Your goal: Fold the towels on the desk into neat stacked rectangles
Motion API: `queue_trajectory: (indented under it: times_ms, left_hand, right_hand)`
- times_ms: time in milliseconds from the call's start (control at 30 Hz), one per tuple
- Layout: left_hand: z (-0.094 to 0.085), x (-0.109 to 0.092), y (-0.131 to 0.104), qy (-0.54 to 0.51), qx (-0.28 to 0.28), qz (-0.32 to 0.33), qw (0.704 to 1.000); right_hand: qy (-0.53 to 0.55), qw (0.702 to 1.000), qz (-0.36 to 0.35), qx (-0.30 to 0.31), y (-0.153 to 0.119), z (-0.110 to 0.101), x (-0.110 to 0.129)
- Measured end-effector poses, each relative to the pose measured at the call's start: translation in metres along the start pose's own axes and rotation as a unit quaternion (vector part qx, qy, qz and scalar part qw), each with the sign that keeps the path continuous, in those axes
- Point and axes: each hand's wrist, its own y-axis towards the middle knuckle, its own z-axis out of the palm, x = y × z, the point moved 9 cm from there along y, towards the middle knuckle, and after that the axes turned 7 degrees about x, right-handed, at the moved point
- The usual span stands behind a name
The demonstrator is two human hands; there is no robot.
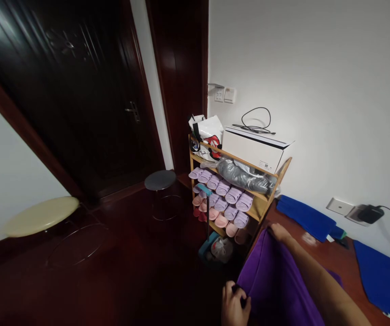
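Observation:
A purple cloth (266, 276) hangs between my two hands at the lower right, over the edge of the reddish-brown table. My left hand (234, 304) is closed on its near edge, fingers curled round the fabric. Farther off, my right hand (279, 232) grips the cloth's upper corner, with the forearm stretched across the table. The edge between the hands is pulled fairly straight, while the rest drops in loose folds toward me. Part of the cloth is cut off by the bottom of the view.
Blue cloths (305, 217) lie on the table (346, 267) along the wall. Beyond stands a wooden rack (256, 210) of purple and pink slippers, topped by a white box (252, 147) and a bag (211, 131). Two round stools (161, 180) stand left, before a dark door (79, 90).

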Motion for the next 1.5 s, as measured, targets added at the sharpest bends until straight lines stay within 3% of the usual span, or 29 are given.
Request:
queue_trajectory:
  times_ms: [133, 200, 300, 433, 567, 667, 767, 900, 1067, 1300, 1500]
  left_hand:
    - [-0.013, -0.006, 0.005, -0.068, 0.075, -0.007, 0.995]
    - [-0.033, -0.021, 0.01, -0.098, 0.092, 0.015, 0.991]
    - [-0.078, -0.056, 0.023, -0.123, 0.104, 0.07, 0.984]
    - [-0.147, -0.126, 0.044, -0.096, 0.146, 0.171, 0.97]
    - [-0.213, -0.212, 0.055, -0.026, 0.177, 0.281, 0.943]
    - [-0.25, -0.275, 0.052, 0.032, 0.209, 0.342, 0.916]
    - [-0.276, -0.331, 0.042, 0.075, 0.24, 0.388, 0.887]
    - [-0.295, -0.389, 0.026, 0.111, 0.264, 0.457, 0.842]
    - [-0.294, -0.423, 0.015, 0.132, 0.311, 0.492, 0.803]
    - [-0.292, -0.431, 0.006, 0.052, 0.318, 0.486, 0.812]
    - [-0.298, -0.424, -0.026, -0.02, 0.372, 0.489, 0.789]
  right_hand:
    - [0.037, 0.998, -0.057, -0.004, -0.023, -0.032, 0.001]
    - [0.049, 0.996, -0.075, -0.016, -0.041, -0.056, -0.004]
    - [0.061, 0.993, -0.085, -0.047, -0.084, -0.1, -0.019]
    - [0.087, 0.99, -0.068, -0.093, -0.171, -0.157, -0.047]
    - [0.108, 0.983, -0.048, -0.142, -0.273, -0.202, -0.059]
    - [0.101, 0.978, -0.04, -0.179, -0.344, -0.225, -0.055]
    - [0.098, 0.969, -0.029, -0.225, -0.404, -0.244, -0.049]
    - [0.118, 0.958, -0.008, -0.261, -0.464, -0.258, -0.046]
    - [0.155, 0.954, 0.007, -0.256, -0.512, -0.263, -0.042]
    - [0.2, 0.947, 0.023, -0.25, -0.564, -0.25, -0.041]
    - [0.136, 0.929, 0.005, -0.343, -0.617, -0.231, -0.05]
